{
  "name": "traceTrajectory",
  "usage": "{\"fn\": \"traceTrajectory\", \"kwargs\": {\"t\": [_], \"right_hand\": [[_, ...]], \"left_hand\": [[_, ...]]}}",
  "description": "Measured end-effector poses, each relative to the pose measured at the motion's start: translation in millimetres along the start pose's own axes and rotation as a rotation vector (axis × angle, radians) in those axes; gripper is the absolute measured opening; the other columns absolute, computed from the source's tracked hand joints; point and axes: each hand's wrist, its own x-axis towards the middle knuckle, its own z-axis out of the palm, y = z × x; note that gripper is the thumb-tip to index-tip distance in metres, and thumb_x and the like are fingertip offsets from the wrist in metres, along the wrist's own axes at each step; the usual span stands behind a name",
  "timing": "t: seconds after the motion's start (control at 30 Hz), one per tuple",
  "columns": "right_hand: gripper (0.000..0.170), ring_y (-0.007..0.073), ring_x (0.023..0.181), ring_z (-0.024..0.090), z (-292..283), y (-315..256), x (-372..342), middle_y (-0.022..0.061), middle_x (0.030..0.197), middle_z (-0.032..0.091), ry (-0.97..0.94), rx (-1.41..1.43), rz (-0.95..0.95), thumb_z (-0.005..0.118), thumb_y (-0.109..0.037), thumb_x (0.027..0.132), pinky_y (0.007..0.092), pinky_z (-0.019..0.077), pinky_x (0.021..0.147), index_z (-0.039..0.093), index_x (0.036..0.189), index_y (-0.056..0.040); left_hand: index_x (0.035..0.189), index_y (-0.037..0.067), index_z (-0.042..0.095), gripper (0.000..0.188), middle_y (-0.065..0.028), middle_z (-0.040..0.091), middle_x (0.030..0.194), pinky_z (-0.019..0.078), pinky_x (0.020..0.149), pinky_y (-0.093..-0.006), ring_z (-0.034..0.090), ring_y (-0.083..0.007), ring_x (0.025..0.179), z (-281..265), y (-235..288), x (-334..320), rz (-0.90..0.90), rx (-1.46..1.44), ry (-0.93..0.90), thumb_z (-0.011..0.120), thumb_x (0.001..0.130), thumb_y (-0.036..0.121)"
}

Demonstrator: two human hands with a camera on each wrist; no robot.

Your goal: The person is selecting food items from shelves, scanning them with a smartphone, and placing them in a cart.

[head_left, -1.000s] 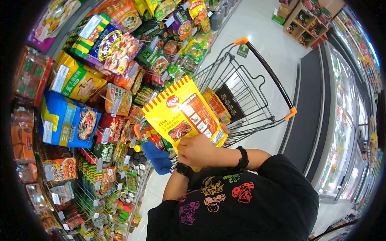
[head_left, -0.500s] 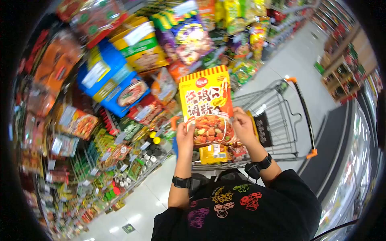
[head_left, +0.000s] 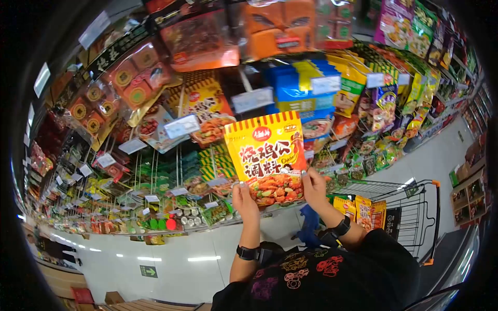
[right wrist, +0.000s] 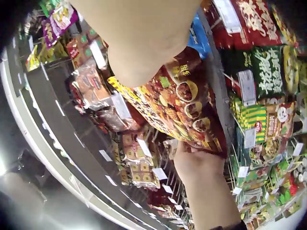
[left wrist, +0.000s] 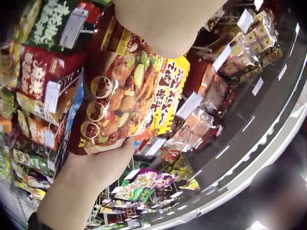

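A yellow and red seasoning packet [head_left: 267,155] with a striped top edge stands upright before me, its printed front with a picture of cooked chicken towards me. My left hand [head_left: 246,201] pinches its lower left side, thumb on the front. On the lower right side, my right hand [head_left: 315,187] grips the packet the same way; the fingers behind it are hidden. Both wrist views show the packet [left wrist: 129,96] stretched between the two hands, with three round pictures along one side.
Racks of hanging packets fill the front, including blue packets [head_left: 290,85] and similar yellow packets [head_left: 210,109]. Price tags [head_left: 252,99] jut out. At right stands a wire shopping cart [head_left: 436,223] with several yellow packets [head_left: 364,211] inside. A blue cloth-like thing [head_left: 309,225] hangs near it.
The packet was turned from its back to its front, and both hands came to its lower sides. The head view has swung left, so the cart now sits farther right.
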Motion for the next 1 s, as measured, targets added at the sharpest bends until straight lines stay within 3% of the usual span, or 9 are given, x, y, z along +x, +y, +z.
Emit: {"fn": "traceTrajectory", "kwargs": {"t": [0.07, 0.1, 0.37, 0.47, 0.67, 0.8, 0.87, 0.93, 1.0], "right_hand": [[0.017, 0.0095, 0.052, 0.032, 41, 2, 4, 0.0042, 0.059, 0.032, -0.028, -0.036, -0.006, 0.047, 0.002, 0.077, 0.0252, 0.0274, 0.046, 0.036, 0.065, -0.0013], [0.017, 0.0105, 0.051, 0.032, 60, 2, 8, 0.0052, 0.059, 0.032, -0.03, -0.062, -0.041, 0.047, 0.002, 0.077, 0.0258, 0.0276, 0.046, 0.036, 0.065, -0.0013], [0.019, 0.0187, 0.045, 0.036, 155, 3, 36, 0.0103, 0.055, 0.035, -0.031, -0.134, -0.086, 0.049, 0.0, 0.078, 0.0307, 0.0278, 0.043, 0.039, 0.062, -0.0003], [0.017, 0.019, 0.046, 0.038, 166, 7, 36, 0.0106, 0.057, 0.038, -0.023, -0.182, -0.121, 0.048, 0.0, 0.077, 0.0304, 0.0292, 0.043, 0.039, 0.063, -0.0002], [0.017, 0.0185, 0.045, 0.04, 174, 27, 22, 0.0103, 0.056, 0.04, 0.025, -0.231, -0.132, 0.049, -0.001, 0.079, 0.0295, 0.0317, 0.044, 0.041, 0.064, -0.0007], [0.02, 0.0178, 0.043, 0.04, 176, 16, 22, 0.0089, 0.053, 0.04, 0.115, -0.259, -0.141, 0.047, -0.005, 0.083, 0.0291, 0.0315, 0.043, 0.041, 0.064, -0.0016], [0.021, 0.0169, 0.043, 0.039, 181, 4, 32, 0.0086, 0.052, 0.038, 0.161, -0.245, -0.147, 0.047, -0.006, 0.084, 0.029, 0.0304, 0.042, 0.041, 0.064, -0.0018], [0.023, 0.0139, 0.045, 0.034, 180, 4, 35, 0.0082, 0.052, 0.034, 0.111, -0.218, -0.038, 0.048, -0.007, 0.084, 0.0285, 0.0286, 0.043, 0.039, 0.063, -0.0015], [0.023, 0.012, 0.046, 0.032, 184, 2, 38, 0.0077, 0.052, 0.032, 0.112, -0.187, -0.028, 0.049, -0.006, 0.083, 0.0283, 0.0279, 0.043, 0.038, 0.063, -0.0014]], "left_hand": [[0.07, 0.007, 0.039, 0.021, 0.0063, 0.032, 0.064, 0.0241, 0.052, -0.0203, 0.029, -0.0033, 0.059, -30, -4, 32, 0.026, -0.002, 0.011, 0.042, 0.09, 0.015], [0.071, 0.006, 0.039, 0.022, 0.005, 0.035, 0.065, 0.0258, 0.053, -0.0213, 0.03, -0.0043, 0.06, -39, 0, 46, 0.136, 0.159, 0.075, 0.042, 0.09, 0.016], [0.078, 0.002, 0.046, 0.021, 0.0016, 0.043, 0.068, 0.0316, 0.057, -0.022, 0.036, -0.0042, 0.062, -85, 20, 110, 0.112, 0.196, 0.114, 0.039, 0.092, 0.016], [0.081, 0.0, 0.048, 0.019, -0.0013, 0.049, 0.07, 0.0365, 0.058, -0.0232, 0.04, -0.0062, 0.063, -102, 7, 121, 0.092, 0.257, 0.092, 0.042, 0.09, 0.016], [0.077, 0.0, 0.046, 0.021, -0.0019, 0.047, 0.067, 0.0341, 0.055, -0.0236, 0.039, -0.0085, 0.06, -112, -17, 125, 0.212, 0.245, 0.054, 0.043, 0.09, 0.017], [0.075, 0.001, 0.044, 0.021, -0.0013, 0.044, 0.063, 0.0334, 0.053, -0.0239, 0.037, -0.009, 0.057, -111, -11, 121, 0.282, 0.161, 0.005, 0.042, 0.089, 0.016], [0.076, 0.001, 0.045, 0.021, 0.0007, 0.041, 0.06, 0.0306, 0.051, -0.0232, 0.033, -0.0073, 0.055, -116, -8, 124, 0.219, 0.224, -0.018, 0.042, 0.09, 0.016], [0.078, 0.002, 0.045, 0.019, 0.0038, 0.037, 0.06, 0.0256, 0.049, -0.0216, 0.03, -0.0046, 0.055, -105, 4, 133, 0.226, 0.238, 0.01, 0.041, 0.09, 0.015], [0.077, 0.002, 0.045, 0.019, 0.0019, 0.039, 0.061, 0.0289, 0.051, -0.0228, 0.032, -0.0059, 0.056, -106, 10, 137, 0.24, 0.281, -0.002, 0.043, 0.09, 0.016]]}}
